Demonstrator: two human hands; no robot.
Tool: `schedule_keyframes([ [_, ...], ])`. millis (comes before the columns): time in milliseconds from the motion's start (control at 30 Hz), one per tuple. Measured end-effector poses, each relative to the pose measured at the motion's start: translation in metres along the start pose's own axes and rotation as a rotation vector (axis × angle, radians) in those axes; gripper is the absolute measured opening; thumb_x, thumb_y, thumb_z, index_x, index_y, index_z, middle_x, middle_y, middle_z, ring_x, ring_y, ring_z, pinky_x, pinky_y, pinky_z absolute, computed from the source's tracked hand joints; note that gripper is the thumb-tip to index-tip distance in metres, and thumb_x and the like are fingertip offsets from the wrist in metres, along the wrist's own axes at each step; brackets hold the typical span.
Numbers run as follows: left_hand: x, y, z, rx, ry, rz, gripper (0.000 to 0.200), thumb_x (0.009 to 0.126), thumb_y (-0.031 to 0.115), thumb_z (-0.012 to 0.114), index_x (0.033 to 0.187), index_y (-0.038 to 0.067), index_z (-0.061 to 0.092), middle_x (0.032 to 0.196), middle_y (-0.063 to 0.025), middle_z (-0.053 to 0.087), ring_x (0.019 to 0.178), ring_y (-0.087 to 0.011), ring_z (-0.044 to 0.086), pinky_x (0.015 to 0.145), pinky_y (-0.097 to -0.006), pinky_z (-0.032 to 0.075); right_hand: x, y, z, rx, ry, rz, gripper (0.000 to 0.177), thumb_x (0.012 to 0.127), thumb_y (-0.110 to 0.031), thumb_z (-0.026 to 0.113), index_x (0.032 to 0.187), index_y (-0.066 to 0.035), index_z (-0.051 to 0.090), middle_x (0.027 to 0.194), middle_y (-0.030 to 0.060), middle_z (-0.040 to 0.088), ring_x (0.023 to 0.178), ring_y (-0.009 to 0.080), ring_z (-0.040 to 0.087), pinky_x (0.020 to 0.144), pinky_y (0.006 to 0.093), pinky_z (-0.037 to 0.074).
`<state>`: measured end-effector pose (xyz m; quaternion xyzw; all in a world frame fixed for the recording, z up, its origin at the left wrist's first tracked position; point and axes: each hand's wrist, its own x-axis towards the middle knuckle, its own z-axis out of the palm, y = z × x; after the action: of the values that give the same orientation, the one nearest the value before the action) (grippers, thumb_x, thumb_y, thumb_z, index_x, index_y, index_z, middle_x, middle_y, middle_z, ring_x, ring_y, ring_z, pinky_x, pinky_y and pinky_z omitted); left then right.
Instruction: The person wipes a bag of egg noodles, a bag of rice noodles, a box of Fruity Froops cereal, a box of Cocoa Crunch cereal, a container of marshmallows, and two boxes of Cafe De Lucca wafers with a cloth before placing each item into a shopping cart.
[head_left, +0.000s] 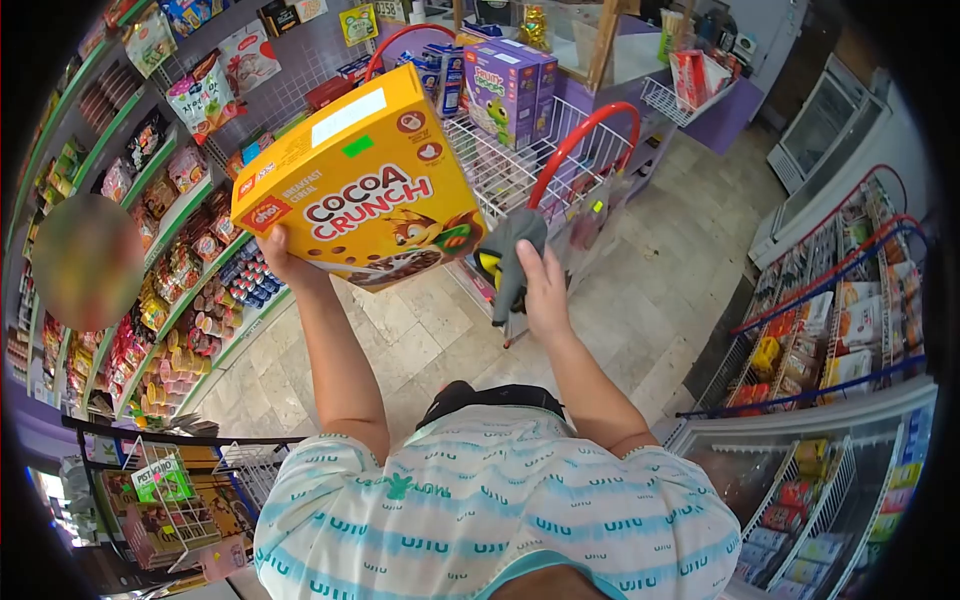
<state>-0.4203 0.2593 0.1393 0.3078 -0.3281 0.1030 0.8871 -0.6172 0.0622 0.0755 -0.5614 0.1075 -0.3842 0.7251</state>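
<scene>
A yellow Cocoa Crunch cereal box (370, 185) is tilted in front of me, with a green sticker and a white label on its upper side. My left hand (280, 258) grips its lower left corner, thumb on the front. Close to the box's lower right corner, my right hand (541, 285) holds a grey cloth-like item (520, 255) with a black and yellow part. Behind them stands a white wire basket cart (575, 125) with red handles. Purple cereal boxes (505, 90) stand upright at the cart's far side.
Shelves of packaged snacks (170, 250) curve along the left. Wire racks of packets (830, 310) stand at the right, above an open-looking cooler (800, 500). A rack with boxes (180, 500) is at the lower left. Tiled floor (655, 240) lies between.
</scene>
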Motion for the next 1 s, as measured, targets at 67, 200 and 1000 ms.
schedule_keyframes([
  [67, 0.021, -0.021, -0.002, -0.003, -0.003, -0.032, 0.062, 0.071, 0.031, 0.066, 0.118, -0.004, 0.046, 0.105, -0.0142, 0.060, 0.094, -0.0231, 0.061, 0.082, -0.0347, 0.049, 0.026, -0.004, 0.010, -0.298, -0.078, -0.237, 0.036, 0.092, -0.027, 0.053, 0.116, 0.000, 0.051, 0.098, 0.0119, 0.060, 0.092, 0.0210, 0.057, 0.083, 0.0298, 0.043],
  [200, 0.076, -0.094, -0.008, 0.165, -0.256, -0.085, 0.064, 0.066, 0.026, 0.071, 0.119, -0.004, 0.050, 0.106, -0.0107, 0.061, 0.094, -0.0192, 0.059, 0.085, -0.0311, 0.045, 0.078, -0.003, 0.036, -0.317, -0.099, -0.221, 0.037, 0.093, -0.025, 0.053, 0.118, 0.002, 0.048, 0.100, 0.0134, 0.060, 0.092, 0.0209, 0.057, 0.083, 0.0314, 0.043],
  [1000, 0.216, -0.466, -0.020, -0.271, -0.590, -0.841, 0.043, 0.096, 0.019, 0.049, 0.135, 0.006, 0.037, 0.127, -0.0043, 0.051, 0.115, -0.0150, 0.048, 0.095, -0.0294, 0.037, 0.303, 0.141, 0.078, -0.679, 0.446, -0.059, 0.065, 0.092, -0.033, 0.050, 0.135, 0.010, 0.027, 0.142, 0.0293, 0.026, 0.128, 0.0365, 0.037, 0.103, 0.0355, 0.032],
])
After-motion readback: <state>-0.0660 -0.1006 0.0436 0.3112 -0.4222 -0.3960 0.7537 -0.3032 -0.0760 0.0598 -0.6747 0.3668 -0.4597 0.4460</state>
